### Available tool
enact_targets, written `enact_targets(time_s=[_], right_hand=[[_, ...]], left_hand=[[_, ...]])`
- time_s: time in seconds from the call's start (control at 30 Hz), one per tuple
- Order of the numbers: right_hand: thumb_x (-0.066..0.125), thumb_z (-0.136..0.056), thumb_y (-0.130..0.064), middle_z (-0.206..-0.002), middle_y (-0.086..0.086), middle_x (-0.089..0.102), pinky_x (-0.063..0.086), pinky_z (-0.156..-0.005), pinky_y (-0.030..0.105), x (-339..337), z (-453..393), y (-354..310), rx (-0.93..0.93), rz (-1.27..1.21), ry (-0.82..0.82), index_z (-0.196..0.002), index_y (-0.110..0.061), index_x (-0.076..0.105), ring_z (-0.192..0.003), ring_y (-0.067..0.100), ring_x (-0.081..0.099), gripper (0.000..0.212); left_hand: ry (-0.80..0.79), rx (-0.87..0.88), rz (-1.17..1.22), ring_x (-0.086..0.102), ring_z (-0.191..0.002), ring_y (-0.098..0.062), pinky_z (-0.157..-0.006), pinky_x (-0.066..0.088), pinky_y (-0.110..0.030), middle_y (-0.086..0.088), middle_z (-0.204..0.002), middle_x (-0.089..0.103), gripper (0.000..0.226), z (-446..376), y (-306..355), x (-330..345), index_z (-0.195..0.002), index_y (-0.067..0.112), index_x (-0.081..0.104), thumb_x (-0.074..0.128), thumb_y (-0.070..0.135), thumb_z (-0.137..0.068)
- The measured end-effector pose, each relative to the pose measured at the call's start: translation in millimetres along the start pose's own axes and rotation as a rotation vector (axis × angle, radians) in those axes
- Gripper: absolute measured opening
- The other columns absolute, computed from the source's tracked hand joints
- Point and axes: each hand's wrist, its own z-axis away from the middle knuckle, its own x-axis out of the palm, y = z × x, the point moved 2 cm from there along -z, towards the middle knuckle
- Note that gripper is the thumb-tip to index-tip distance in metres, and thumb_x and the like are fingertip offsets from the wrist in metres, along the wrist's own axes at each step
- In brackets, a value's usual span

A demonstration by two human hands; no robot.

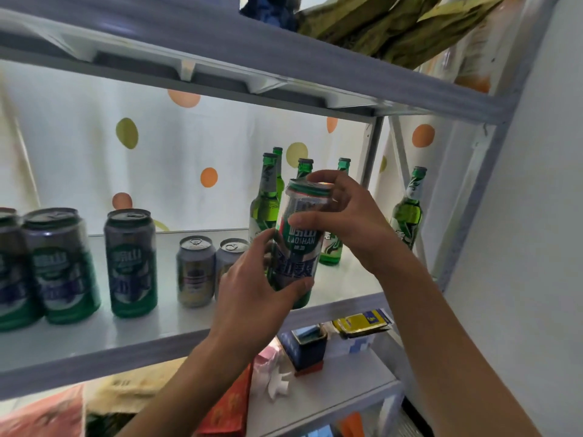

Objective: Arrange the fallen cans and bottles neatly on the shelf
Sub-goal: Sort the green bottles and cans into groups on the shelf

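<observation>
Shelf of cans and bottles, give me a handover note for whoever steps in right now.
Left hand grips the lower body of the tall green can; right hand holds its top, can upright above the shelf front edge.
Done: three tall cans stand at left, two short silver cans mid-shelf, five green bottles upright behind.
Left: set the held can down in line.

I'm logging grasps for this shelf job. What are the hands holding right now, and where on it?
Both grip one tall green can: left hand round its lower body, right hand round its upper part near the rim.
</observation>
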Motion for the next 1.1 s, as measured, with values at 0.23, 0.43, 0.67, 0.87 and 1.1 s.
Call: enact_targets(time_s=[0.23,0.43,0.67,0.87,1.1], right_hand=[[0.092,-0.061,-0.027,-0.115,-0.008,0.068,0.059,-0.076,0.027,12,5,4,-0.033,0.195,0.004,-0.128,-0.028,0.06,-0.095,0.005,0.068,0.075],[0.091,-0.064,-0.015,-0.109,-0.006,0.071,0.055,-0.071,0.015,5,9,16,-0.024,0.14,0.07,-0.131,-0.025,0.048,-0.088,0.002,0.07,0.08],[0.09,-0.065,-0.013,-0.113,-0.002,0.071,0.057,-0.083,0.027,-31,7,37,0.011,0.14,0.142,-0.133,-0.025,0.046,-0.096,0.01,0.07,0.082],[0.087,-0.068,-0.008,-0.117,-0.002,0.069,0.055,-0.09,0.03,-53,0,56,0.004,0.178,0.15,-0.131,-0.031,0.044,-0.101,0.01,0.068,0.08],[0.083,-0.07,-0.005,-0.123,-0.003,0.064,0.054,-0.094,0.033,-59,-25,90,0.028,0.205,0.105,-0.133,-0.037,0.041,-0.105,0.012,0.065,0.082]], left_hand=[[0.052,-0.045,-0.017,0.058,-0.102,-0.006,-0.082,0.048,-0.024,0.017,-0.116,0.06,0.073,1,-16,5,-0.127,0.041,0.04,0.081,0.045,-0.067],[-0.022,-0.041,-0.047,0.057,-0.105,-0.009,-0.087,0.051,-0.031,0.014,-0.121,0.058,0.079,-7,-23,17,-0.129,0.038,0.038,0.084,0.044,-0.065],[-0.248,0.045,-0.031,0.055,-0.116,-0.008,-0.098,0.05,-0.035,0.005,-0.132,0.057,0.073,-20,-18,36,-0.142,0.032,0.038,0.075,0.033,-0.079],[-0.222,0.285,-0.295,0.045,-0.13,-0.012,-0.099,0.036,-0.024,0.009,-0.147,0.044,0.059,-29,-2,43,-0.148,0.029,0.034,0.059,0.031,-0.094],[-0.131,0.541,-0.597,0.044,-0.134,-0.019,-0.093,0.049,-0.038,-0.002,-0.137,0.056,0.049,-52,2,53,-0.132,0.013,0.056,0.069,0.02,-0.086]])
